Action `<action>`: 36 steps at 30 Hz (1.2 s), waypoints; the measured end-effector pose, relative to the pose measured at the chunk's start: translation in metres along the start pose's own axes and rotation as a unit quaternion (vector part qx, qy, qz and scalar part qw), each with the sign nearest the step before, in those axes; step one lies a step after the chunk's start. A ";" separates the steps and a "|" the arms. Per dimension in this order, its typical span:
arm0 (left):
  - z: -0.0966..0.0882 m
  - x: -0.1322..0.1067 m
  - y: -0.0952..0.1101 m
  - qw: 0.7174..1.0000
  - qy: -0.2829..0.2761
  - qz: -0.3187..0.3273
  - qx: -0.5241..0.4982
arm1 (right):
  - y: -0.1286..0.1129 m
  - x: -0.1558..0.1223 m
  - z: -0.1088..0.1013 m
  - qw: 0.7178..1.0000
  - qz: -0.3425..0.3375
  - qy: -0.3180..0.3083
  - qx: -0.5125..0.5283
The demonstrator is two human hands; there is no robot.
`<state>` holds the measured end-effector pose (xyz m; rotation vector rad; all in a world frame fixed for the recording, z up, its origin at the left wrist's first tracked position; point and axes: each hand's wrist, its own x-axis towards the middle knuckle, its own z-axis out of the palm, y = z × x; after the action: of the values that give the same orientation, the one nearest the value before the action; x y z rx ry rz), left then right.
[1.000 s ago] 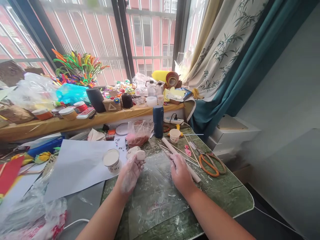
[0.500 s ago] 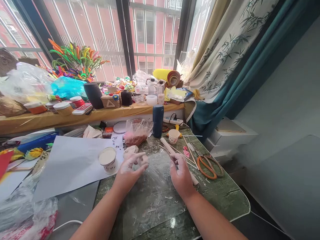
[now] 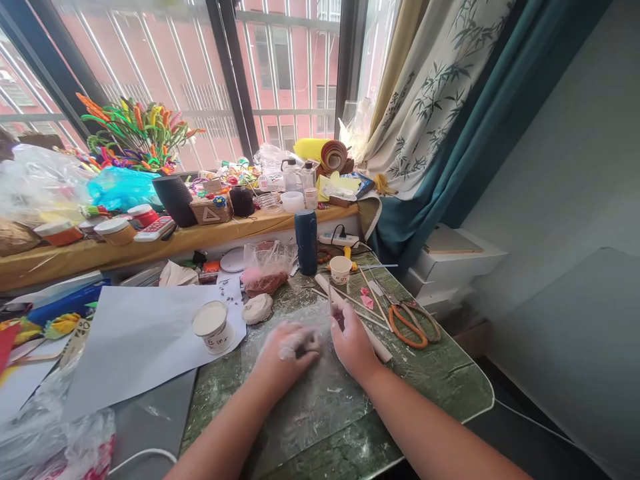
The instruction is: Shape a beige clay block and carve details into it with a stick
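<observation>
My right hand (image 3: 353, 340) pinches a thin wooden stick (image 3: 330, 305) upright, its top poking above the fingers. To its left, my left hand (image 3: 290, 350) is curled low over a clear plastic sheet (image 3: 325, 393). Its fingers are whitened and smeared by motion, so what they hold cannot be made out. Just beyond the left hand lies a round lump of pale clay (image 3: 257, 309). A pale rolling pin (image 3: 377, 342) rests beside and partly behind my right hand.
Left stands a paper cup of white material (image 3: 210, 320) on white paper (image 3: 145, 333). Behind are a bag of reddish-brown material (image 3: 265, 270), a dark blue cylinder (image 3: 306, 241) and another paper cup (image 3: 341, 269). Orange-handled scissors (image 3: 407, 327) and thin sticks lie right. A crowded windowsill (image 3: 200, 237) runs behind.
My left hand has moved right and down, away from the clay lump, towards my right hand. The stick in my right hand now stands more upright. The view has shifted slightly.
</observation>
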<state>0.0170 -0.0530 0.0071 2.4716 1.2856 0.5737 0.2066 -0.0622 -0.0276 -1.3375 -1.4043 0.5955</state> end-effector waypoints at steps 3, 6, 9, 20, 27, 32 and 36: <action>0.003 -0.003 0.020 0.994 -0.073 0.071 -0.034 | 0.002 0.001 0.001 1.000 0.009 -0.001 -0.005; -0.011 -0.012 0.016 0.996 -0.072 0.039 -0.039 | 0.002 0.001 0.001 1.000 0.009 -0.006 -0.013; -0.036 -0.025 -0.004 0.996 -0.036 -0.086 0.008 | -0.001 0.000 0.000 1.000 0.007 -0.019 -0.012; -0.048 -0.052 0.012 0.981 -0.143 -0.131 0.009 | 0.000 0.000 -0.004 0.998 0.017 -0.051 0.017; -0.037 -0.025 -0.024 0.977 0.029 -0.188 0.093 | 0.001 0.000 -0.004 0.999 0.009 -0.047 0.010; -0.035 -0.055 -0.002 0.987 -0.020 -0.152 0.049 | 0.002 0.002 -0.001 0.999 0.004 -0.040 0.018; -0.012 -0.069 0.039 0.995 -0.081 -0.057 -0.032 | 0.003 0.001 0.000 0.999 -0.001 -0.037 0.017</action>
<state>0.0029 -0.1305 0.0200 2.3224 1.3135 0.3727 0.2083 -0.0605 -0.0299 -1.2974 -1.4494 0.6714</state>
